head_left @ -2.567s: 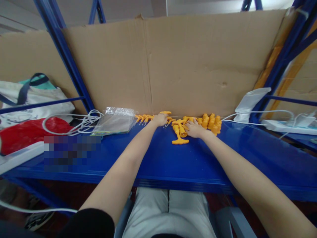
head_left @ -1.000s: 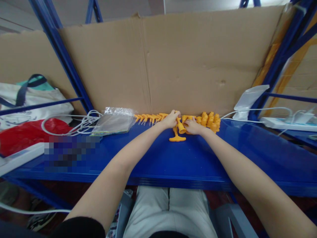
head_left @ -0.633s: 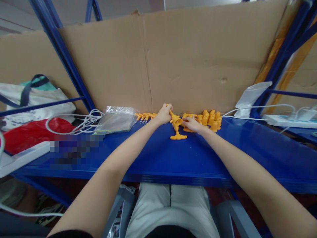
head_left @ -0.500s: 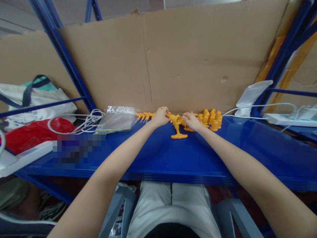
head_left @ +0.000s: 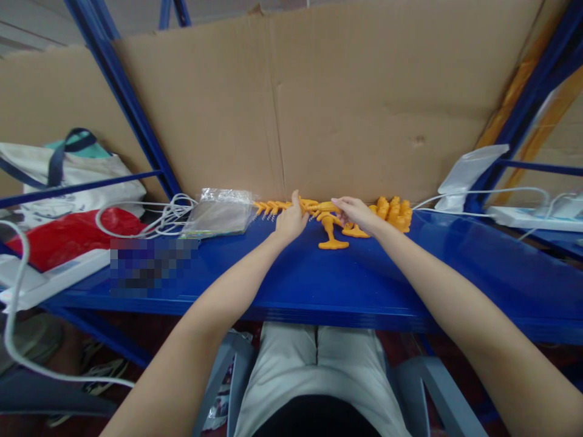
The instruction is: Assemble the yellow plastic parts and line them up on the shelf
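My left hand [head_left: 291, 221] is at the row of orange corkscrew pieces [head_left: 264, 208], which have thin metal spirals. Its fingers are apart and raised, with orange plastic just behind them. My right hand [head_left: 354, 212] pinches an orange plastic piece [head_left: 327, 206] that points left toward my left hand. Below it on the blue shelf lies an orange T-ended piece [head_left: 333, 244], its bar toward me. Another orange piece [head_left: 355, 231] lies partly under my right hand. Beyond that hand stand several orange bell-shaped pieces [head_left: 398, 212] in a cluster.
A clear plastic packet [head_left: 218, 213] lies left of the orange row, beside white cables [head_left: 170, 213]. Farther left are a red bag [head_left: 77, 237], a cloth bag [head_left: 86, 182] and a power strip [head_left: 68, 276]. Cardboard [head_left: 355, 103] closes the back. A power strip [head_left: 528, 217] is on the right.
My left hand has moved slightly left and toward me, and its fingers have opened. My right hand has lifted a little and now has an orange piece in its fingers. The camera view has shifted slightly.
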Demonstrator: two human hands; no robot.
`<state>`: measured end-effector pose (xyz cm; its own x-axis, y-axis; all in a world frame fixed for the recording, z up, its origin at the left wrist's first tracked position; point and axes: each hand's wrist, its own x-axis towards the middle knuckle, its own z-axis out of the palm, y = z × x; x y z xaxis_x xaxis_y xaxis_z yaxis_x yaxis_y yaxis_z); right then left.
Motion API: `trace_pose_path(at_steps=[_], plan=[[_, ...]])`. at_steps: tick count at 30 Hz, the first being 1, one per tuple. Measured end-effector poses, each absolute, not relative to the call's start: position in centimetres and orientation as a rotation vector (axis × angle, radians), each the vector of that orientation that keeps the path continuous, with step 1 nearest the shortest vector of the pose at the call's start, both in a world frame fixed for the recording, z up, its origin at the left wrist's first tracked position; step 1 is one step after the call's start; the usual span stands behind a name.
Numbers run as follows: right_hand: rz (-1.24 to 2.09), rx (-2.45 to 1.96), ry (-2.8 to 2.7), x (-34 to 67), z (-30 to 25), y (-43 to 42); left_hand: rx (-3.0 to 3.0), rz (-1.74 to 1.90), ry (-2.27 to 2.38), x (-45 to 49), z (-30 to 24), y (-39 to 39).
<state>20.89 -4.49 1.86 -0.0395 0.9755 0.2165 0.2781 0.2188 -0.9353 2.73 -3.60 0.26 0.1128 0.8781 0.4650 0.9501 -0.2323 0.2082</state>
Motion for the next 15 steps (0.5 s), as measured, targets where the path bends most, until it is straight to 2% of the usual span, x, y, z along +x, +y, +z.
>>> trace_pose_path(at_steps=[9, 15], plan=[[0.747, -1.29, -1.742, 21.9, 1.1, -3.6, -2.239, -0.649, -1.816, 2.3, 0.2, -3.2], [0.262, -1.219, -2.02, 22.6, 0.0, -2.3, -2.31, -0.617, -1.845, 1.9, 0.2, -2.9]])
